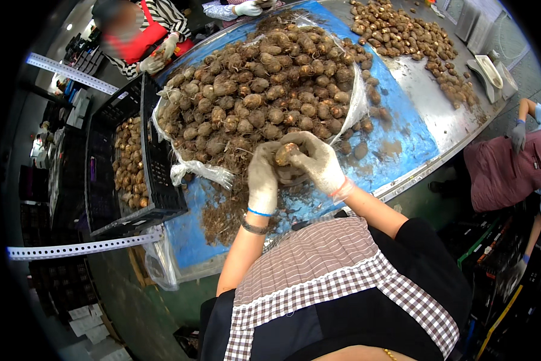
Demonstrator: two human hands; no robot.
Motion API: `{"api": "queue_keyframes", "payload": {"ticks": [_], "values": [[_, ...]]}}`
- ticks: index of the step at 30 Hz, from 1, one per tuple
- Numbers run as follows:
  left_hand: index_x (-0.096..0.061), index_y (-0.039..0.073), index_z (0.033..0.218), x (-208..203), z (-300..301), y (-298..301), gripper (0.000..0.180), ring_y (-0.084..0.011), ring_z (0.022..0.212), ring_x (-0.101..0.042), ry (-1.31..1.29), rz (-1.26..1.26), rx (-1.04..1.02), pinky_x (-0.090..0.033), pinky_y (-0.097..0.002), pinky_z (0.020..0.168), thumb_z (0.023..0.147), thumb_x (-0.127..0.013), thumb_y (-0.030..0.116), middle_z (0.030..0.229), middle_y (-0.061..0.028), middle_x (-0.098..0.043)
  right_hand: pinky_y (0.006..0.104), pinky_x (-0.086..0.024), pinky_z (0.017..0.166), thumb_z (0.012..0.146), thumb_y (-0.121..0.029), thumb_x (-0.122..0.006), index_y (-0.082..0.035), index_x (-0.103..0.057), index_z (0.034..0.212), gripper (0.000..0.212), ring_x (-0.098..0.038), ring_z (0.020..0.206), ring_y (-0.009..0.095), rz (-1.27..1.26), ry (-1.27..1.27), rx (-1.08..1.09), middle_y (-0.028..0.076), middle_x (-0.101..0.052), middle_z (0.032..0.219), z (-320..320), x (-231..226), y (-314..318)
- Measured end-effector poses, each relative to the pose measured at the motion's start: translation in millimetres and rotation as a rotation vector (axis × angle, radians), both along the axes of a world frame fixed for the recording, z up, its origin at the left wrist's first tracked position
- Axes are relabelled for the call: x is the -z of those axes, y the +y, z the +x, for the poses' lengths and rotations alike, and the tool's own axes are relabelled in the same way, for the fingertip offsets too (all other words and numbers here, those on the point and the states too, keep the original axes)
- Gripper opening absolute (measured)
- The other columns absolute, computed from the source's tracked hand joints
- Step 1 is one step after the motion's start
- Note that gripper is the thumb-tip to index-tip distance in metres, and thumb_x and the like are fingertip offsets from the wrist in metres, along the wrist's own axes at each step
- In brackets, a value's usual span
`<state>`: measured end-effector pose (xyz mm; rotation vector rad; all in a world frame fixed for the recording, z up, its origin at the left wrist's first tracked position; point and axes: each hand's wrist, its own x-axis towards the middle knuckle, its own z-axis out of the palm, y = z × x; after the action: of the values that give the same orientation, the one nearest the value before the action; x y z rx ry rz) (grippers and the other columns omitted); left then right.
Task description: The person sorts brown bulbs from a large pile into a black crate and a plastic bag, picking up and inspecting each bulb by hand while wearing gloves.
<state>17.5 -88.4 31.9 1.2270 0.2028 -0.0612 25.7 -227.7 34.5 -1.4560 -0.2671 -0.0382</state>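
Both my hands wear white work gloves soiled brown. My left hand (262, 176) and my right hand (318, 161) meet at the near edge of a big heap of small taro corms (255, 84). Between them is one taro corm (285, 154), with a pale patch on its skin. My left fingers are closed around its side, partly hidden. The right thumb and fingers pinch it from the other side. The heap, hairy with roots, lies on an opened white sack (357, 99) over a blue sheet (402, 123). Loose roots and soil (222, 218) lie beside my left wrist.
A black crate (162, 174) of taro stands at the left, by a white perforated rail (84, 249). More taro (402, 30) and a pale scale-like device (490, 75) sit at the far right. Gloved co-workers stand across the table and at the right.
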Motion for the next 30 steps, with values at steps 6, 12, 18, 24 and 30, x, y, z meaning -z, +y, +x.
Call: {"api": "queue_keyframes", "payload": {"ticks": [6,12,18,24,30], "values": [[-0.060,0.000,0.090,-2.2,-9.6,2.2,0.025,-0.0337,0.077,-0.059,-0.445,0.645,-0.110,-0.047,-0.0379,0.069,0.099,-0.047,0.020,0.084,-0.0168,-0.060,0.0266,-0.049,0.078,0.090,-0.008,-0.058,0.001,-0.062,0.106,0.019,-0.060,0.086,0.013,-0.059,-0.026,0.047,0.008,-0.064,0.097,-8.0,-10.0,17.2],[-0.058,-0.004,0.099,4.5,-11.8,-1.3,0.033,-0.0152,0.077,-0.053,-0.375,0.461,-0.115,-0.045,-0.0300,0.071,0.101,-0.047,0.028,0.079,-0.0059,-0.056,0.0228,-0.044,0.055,0.099,-0.035,-0.052,-0.002,-0.062,0.099,0.035,-0.053,0.073,0.008,0.213,0.073,0.038,0.003,-0.060,0.093,10.7,18.7,23.2],[-0.058,-0.002,0.110,4.8,-7.1,13.1,0.032,-0.0102,0.077,-0.053,-0.121,0.352,-0.113,-0.045,-0.0270,0.069,0.101,-0.046,0.026,0.084,-0.0024,-0.058,0.0215,-0.043,0.063,0.093,-0.018,-0.059,0.000,-0.056,0.120,0.033,-0.050,0.071,0.007,0.055,0.199,-0.239,0.003,-0.061,0.099,16.6,3.8,10.4],[-0.061,0.001,0.099,-13.2,-4.0,8.5,0.029,-0.0102,0.066,-0.054,-0.079,0.289,-0.044,-0.044,-0.0265,0.059,0.100,-0.048,0.027,0.077,-0.0025,-0.059,0.0198,-0.047,0.076,0.088,-0.014,-0.062,0.000,-0.054,0.127,0.043,-0.059,0.088,0.010,0.003,0.139,-0.203,0.006,-0.064,0.104,9.0,-12.6,4.8],[-0.061,0.004,0.087,-12.7,-7.3,20.5,0.029,-0.0077,0.046,-0.051,0.108,0.227,0.011,-0.037,-0.0242,0.040,0.098,-0.055,0.030,0.062,-0.0020,-0.056,0.0173,-0.054,0.063,0.088,-0.029,-0.069,0.000,-0.055,0.126,0.050,-0.065,0.078,0.010,0.601,0.250,0.050,0.005,-0.068,0.106,57.7,17.1,-61.0]]}}
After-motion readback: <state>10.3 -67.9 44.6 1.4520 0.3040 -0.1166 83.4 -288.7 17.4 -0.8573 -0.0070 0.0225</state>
